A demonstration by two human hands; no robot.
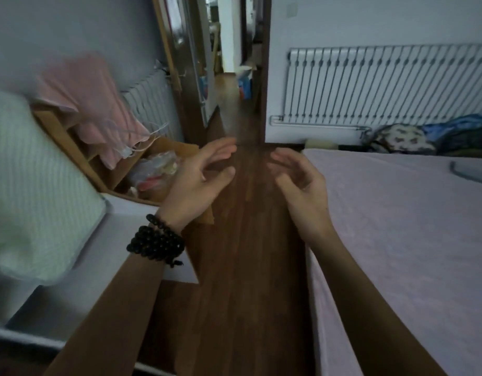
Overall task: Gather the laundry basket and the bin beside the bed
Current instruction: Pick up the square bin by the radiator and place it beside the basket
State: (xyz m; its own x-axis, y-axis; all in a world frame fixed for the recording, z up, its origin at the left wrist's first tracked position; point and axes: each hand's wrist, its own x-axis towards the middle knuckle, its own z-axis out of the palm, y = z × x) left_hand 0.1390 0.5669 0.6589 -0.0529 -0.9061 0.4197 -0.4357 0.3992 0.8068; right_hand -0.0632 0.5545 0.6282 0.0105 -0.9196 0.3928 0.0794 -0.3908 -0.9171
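Observation:
The bed [397, 226] with a lilac sheet fills the right side. No laundry basket or bin is recognisable in view. My left hand [199, 180], with black bead bracelets on the wrist, hovers over the wooden floor [248, 267] with fingers spread, holding nothing. My right hand [299, 180] is raised beside it near the bed's corner, fingers loosely curled and apart, also holding nothing. Both hands are slightly blurred.
A cardboard box [163, 175] with plastic-wrapped items stands at the left, pink cloth [93, 104] draped above it. A pale green cushion [30, 185] lies on a white surface at the near left. Ahead is an open doorway [234, 77]; a radiator [383, 82] and bundled fabrics [424, 137] line the far wall.

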